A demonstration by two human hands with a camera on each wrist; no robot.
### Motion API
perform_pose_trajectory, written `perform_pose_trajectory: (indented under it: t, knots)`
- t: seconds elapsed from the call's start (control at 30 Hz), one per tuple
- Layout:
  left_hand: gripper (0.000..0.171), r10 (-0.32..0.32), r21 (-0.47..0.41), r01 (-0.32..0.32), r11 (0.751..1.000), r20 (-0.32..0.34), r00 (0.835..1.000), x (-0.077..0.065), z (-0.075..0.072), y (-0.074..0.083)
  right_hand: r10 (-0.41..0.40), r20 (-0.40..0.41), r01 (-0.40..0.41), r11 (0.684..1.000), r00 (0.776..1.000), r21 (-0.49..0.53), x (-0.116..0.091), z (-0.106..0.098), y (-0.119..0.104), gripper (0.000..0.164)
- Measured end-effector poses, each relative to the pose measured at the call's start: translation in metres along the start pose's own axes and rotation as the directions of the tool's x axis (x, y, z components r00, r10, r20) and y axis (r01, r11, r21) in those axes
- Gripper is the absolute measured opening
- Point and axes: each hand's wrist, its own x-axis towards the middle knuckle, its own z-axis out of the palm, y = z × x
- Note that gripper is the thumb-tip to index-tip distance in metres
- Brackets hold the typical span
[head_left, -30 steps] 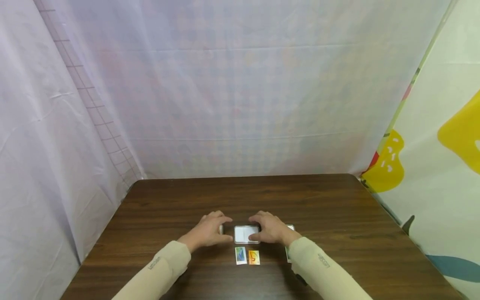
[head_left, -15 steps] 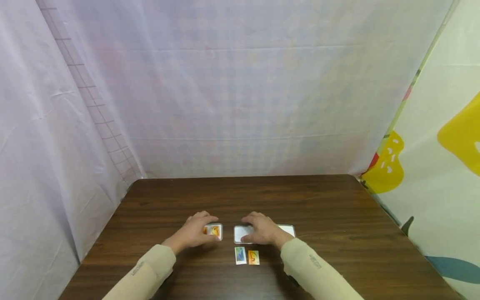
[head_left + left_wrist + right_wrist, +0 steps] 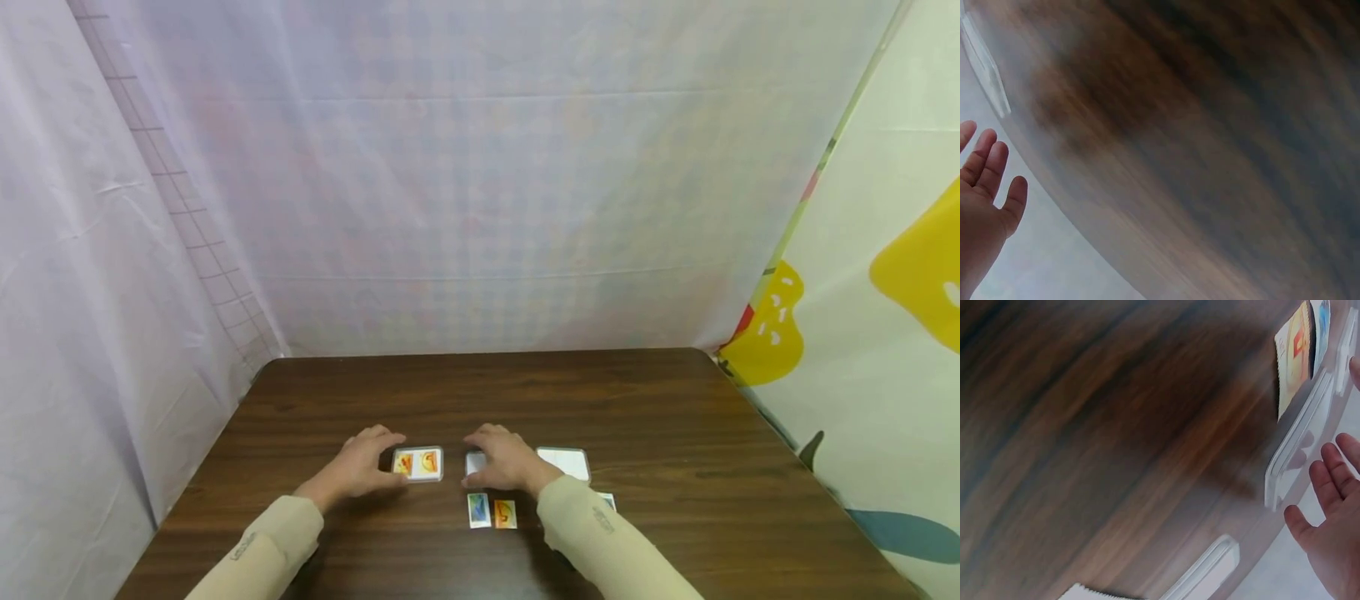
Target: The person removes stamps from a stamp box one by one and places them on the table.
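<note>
My left hand [image 3: 356, 467] hovers with spread thumb and fingers at the left end of a clear flat case [image 3: 427, 464] holding two orange stamps. In the left wrist view the hand [image 3: 985, 200] looks relaxed, apart from the case edge [image 3: 986, 65]. My right hand [image 3: 510, 462] is above the middle case [image 3: 473, 465], which it partly covers; its fingers [image 3: 1330, 481] appear extended in the right wrist view, gripping nothing. In front of that case lie a blue-green stamp [image 3: 478, 510] and an orange stamp [image 3: 506, 514].
A third case [image 3: 564, 461], white inside, lies right of my right hand. A stamp [image 3: 609, 500] shows partly behind the right sleeve [image 3: 600, 521]. All rest on a dark wooden table [image 3: 480, 392], with white curtains [image 3: 465, 183] behind it.
Both hands have moved left. The left hand has come away from over the left case, uncovering its two orange stamps; the right hand has shifted across the middle case, and the right case shows more.
</note>
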Motion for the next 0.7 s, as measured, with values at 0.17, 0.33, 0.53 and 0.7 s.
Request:
perform_pose_trajectory:
  t: [0.17, 0.33, 0.53, 0.7]
  knots:
    - [0.07, -0.018, 0.014, 0.017, 1.0, 0.008, 1.0, -0.002, 0.0, -0.003, 0.005, 0.011, -0.005, 1.0, 1.0, -0.005, 0.007, 0.006, -0.006, 0.071]
    - [0.071, -0.028, 0.032, 0.028, 0.999, 0.01, 1.0, -0.002, 0.001, -0.003, 0.02, 0.02, -0.02, 1.0, 1.0, -0.02, 0.012, 0.009, -0.01, 0.071]
    - [0.072, -0.038, 0.028, 0.038, 0.999, 0.025, 0.999, -0.001, 0.003, -0.005, 0.038, 0.027, -0.037, 0.998, 0.999, -0.052, 0.019, 0.013, -0.013, 0.072]
    - [0.071, -0.031, 0.033, 0.03, 0.999, 0.028, 0.999, 0.0, 0.004, -0.008, 0.063, 0.039, -0.061, 0.997, 0.997, -0.047, 0.025, 0.014, -0.02, 0.072]
